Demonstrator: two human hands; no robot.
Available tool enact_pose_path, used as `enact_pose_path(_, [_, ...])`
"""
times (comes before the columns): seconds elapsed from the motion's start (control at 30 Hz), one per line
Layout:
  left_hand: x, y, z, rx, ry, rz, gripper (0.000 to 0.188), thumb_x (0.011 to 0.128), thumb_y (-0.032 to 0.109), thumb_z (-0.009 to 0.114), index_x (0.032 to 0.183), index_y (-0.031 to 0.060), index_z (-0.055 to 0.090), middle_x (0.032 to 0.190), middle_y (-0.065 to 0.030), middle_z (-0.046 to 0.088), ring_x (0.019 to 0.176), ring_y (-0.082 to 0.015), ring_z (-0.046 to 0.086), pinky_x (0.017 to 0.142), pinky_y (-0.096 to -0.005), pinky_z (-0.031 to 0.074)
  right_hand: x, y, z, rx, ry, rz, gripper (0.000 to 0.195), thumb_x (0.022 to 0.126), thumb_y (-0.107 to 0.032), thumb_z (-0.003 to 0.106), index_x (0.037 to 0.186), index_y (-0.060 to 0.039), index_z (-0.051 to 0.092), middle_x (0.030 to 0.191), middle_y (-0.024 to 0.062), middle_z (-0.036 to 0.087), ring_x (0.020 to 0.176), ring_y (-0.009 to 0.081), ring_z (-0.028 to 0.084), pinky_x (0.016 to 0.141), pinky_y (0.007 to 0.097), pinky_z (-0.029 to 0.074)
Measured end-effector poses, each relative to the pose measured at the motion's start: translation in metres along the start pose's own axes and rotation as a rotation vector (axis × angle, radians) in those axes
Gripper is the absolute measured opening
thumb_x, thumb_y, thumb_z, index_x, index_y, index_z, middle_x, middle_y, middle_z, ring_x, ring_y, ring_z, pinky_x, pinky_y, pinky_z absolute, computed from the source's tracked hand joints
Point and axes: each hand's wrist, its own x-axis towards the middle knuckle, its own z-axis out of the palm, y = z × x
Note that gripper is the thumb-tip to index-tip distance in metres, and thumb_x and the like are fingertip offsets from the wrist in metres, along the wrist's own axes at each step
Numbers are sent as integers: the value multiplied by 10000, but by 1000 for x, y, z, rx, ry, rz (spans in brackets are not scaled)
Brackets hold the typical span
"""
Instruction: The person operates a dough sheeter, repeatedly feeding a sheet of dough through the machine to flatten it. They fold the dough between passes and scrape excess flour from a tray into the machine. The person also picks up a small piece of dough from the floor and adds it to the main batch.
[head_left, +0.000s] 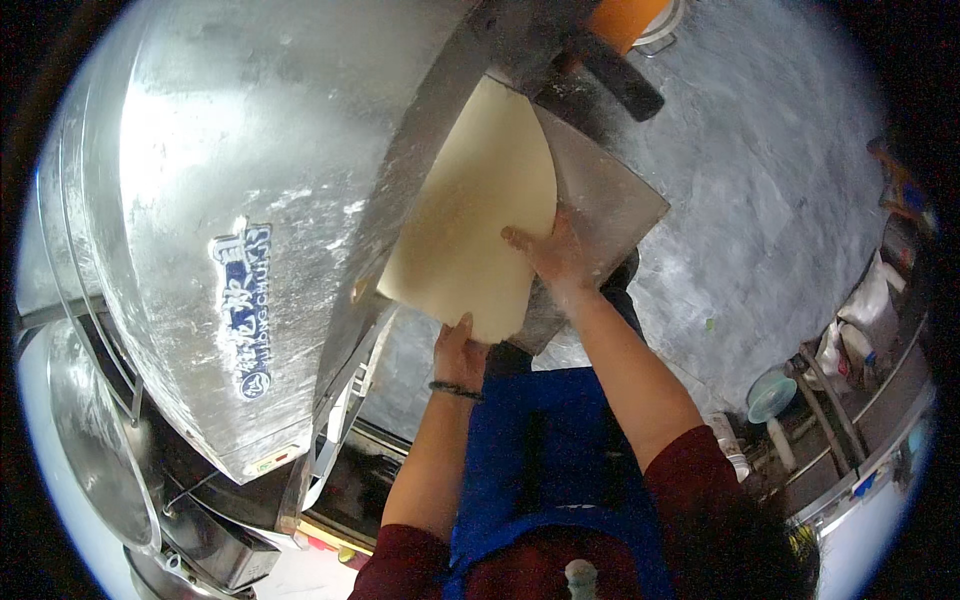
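A broad, pale sheet of dough (480, 202) hangs out from under the large steel housing of a machine (247, 150). Near its lower end, my left hand (461, 352), with a dark band on the wrist, grips the edge, thumb on top and fingers hidden beneath. My right hand (555, 251) lies at the sheet's right edge, its thumb over the top face and the other fingers partly hidden. Beneath and to the right of the dough is a flat grey metal tray or plate (611, 187). Where the sheet's upper end enters the machine is partly hidden.
A black handle (619, 79) juts out at the machine's upper right, beside an orange object (626, 22). At the right, a low shelf holds white bags (870, 300) and a translucent green strainer or bowl (771, 395). Large steel pans (97, 435) stand at the lower left.
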Motion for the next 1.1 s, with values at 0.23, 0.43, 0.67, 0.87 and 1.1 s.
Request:
enact_pose_path(0.23, [-53,-48,-2,186,0,-338,531,858,114,562,1334,33,343,1301,-116,471,1186,-267,479,998,-415,406,-92,23,-69,355,119,14,541,720,-109,735,1168,-28,442,1051,119,581,944,203,578,795,335,488])
enact_pose_path(0.43, [-47,-111,13,218,-23,-635,475,868,213,587,1274,45,408,1201,-122,538,1032,-245,574,850,-402,495,-106,55,-116,413,265,96,479,772,-58,676,1157,-9,395,1045,135,557,902,194,567,776,327,500])
enact_pose_path(0.67, [-46,-50,-41,719,-43,-288,361,922,365,487,1070,36,516,857,-97,620,756,-178,583,674,-311,479,-89,-14,-51,-502,19,-243,558,730,-172,674,1178,21,403,1089,213,540,1013,354,553,866,420,445])
enact_pose_path(0.87, [-22,29,21,1013,133,597,389,866,156,576,1196,-4,448,1151,-130,522,1076,-236,488,938,-352,374,-14,-23,19,-843,-133,-358,457,739,-240,629,1074,35,485,1068,209,556,996,380,554,866,433,433])
enact_pose_path(1.1, [0,12,68,1350,-121,497,718,780,79,591,1385,24,210,1338,-227,381,1198,-306,433,1009,-400,352,-16,-37,-2,-613,-267,-241,399,766,-314,659,981,-7,519,915,168,614,876,352,595,785,410,469])
